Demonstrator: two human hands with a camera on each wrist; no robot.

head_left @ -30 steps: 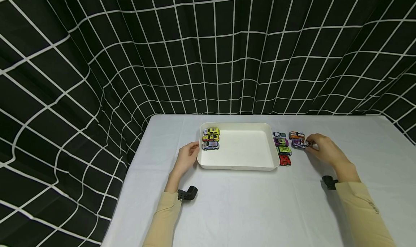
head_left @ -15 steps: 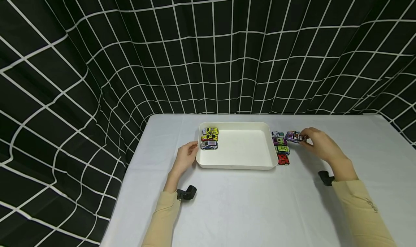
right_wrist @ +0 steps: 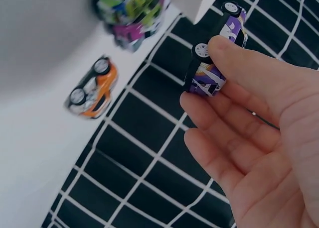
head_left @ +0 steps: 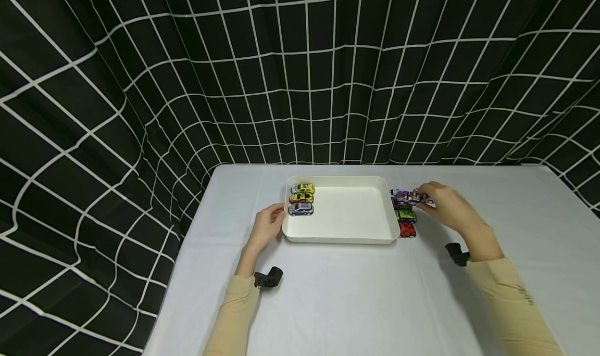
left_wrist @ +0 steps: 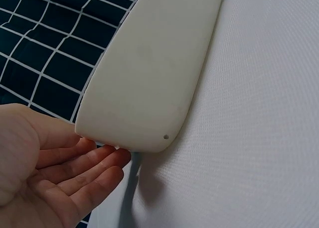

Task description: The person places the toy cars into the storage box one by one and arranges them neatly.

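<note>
My right hand (head_left: 447,205) pinches a purple toy car (right_wrist: 207,81) between thumb and fingers. In the head view, the car overlaps the back of a column of toy cars along the right side of the white tray (head_left: 347,240). A green car (head_left: 406,216) and a red car (head_left: 407,230) show at the column's front. In the right wrist view, an orange toy car (right_wrist: 94,91) lies apart on the table; the hand and held car hide it from the head camera. My left hand (head_left: 267,226) holds the tray's left end, fingers against the outer wall and thumb at the rim.
Inside the tray, a yellow car (head_left: 302,188), a red-and-yellow car (head_left: 301,198) and a silver car (head_left: 300,209) line up along the left wall. A white cloth (head_left: 356,299) covers the table. Behind hangs a black curtain (head_left: 323,75) with white grid lines.
My right hand has lifted the purple car from beside the orange one and carried it left, over the back of the column. My left hand stays at the tray.
</note>
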